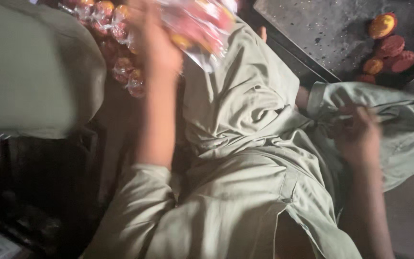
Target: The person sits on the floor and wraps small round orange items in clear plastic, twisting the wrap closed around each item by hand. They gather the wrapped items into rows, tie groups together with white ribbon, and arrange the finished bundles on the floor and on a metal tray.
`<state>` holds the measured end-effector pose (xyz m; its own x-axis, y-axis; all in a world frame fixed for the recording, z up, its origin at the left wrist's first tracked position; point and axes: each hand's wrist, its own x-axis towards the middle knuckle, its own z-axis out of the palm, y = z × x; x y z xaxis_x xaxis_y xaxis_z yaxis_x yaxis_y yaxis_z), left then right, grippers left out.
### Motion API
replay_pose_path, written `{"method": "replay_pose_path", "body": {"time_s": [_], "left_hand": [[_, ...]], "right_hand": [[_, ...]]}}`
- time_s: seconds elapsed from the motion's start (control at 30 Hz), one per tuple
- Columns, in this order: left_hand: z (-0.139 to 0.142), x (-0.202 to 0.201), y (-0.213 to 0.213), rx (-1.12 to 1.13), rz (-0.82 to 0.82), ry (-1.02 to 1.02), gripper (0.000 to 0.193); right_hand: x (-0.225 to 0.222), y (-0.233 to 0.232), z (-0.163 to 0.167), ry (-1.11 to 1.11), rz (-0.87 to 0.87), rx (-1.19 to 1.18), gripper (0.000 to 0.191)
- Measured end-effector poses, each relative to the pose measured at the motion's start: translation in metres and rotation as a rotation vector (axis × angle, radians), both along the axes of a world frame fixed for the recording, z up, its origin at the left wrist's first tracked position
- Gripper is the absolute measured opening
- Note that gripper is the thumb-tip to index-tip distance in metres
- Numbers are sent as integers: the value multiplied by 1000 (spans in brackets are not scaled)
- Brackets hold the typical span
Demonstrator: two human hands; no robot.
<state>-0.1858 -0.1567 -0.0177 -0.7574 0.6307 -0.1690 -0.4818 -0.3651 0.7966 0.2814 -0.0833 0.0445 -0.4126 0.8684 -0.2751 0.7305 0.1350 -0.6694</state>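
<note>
My left hand (156, 45) is raised at the top centre and grips a clear plastic packet (200, 24) with red and yellow pieces inside; the packet is blurred. My right hand (358, 134) rests low on the right, on the pale green cloth of my clothing (245, 144), fingers curled around what looks like a thin small item that I cannot make out. I sit cross-legged, with my lap filling the middle of the view.
A pile of similar clear-wrapped red and yellow packets (116, 43) lies at the top left, beside a pale green knee (29, 67). A dark metal tray (331, 33) at the top right carries several round red and orange pieces (389, 45). Dark clutter sits at the lower left.
</note>
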Motion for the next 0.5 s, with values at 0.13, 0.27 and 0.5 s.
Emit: {"method": "replay_pose_path", "body": {"time_s": [0.13,0.27,0.5], "left_hand": [[-55,-98,13,-242,309,220,50],[-89,-110,28,-536,210,529,43],[-45,-6,54,-555,118,1144,33]], "right_hand": [[14,-9,-21,-91,277,360,18],[33,3,-36,-16,181,166,19],[142,81,-35,300,-344,521,14]]}}
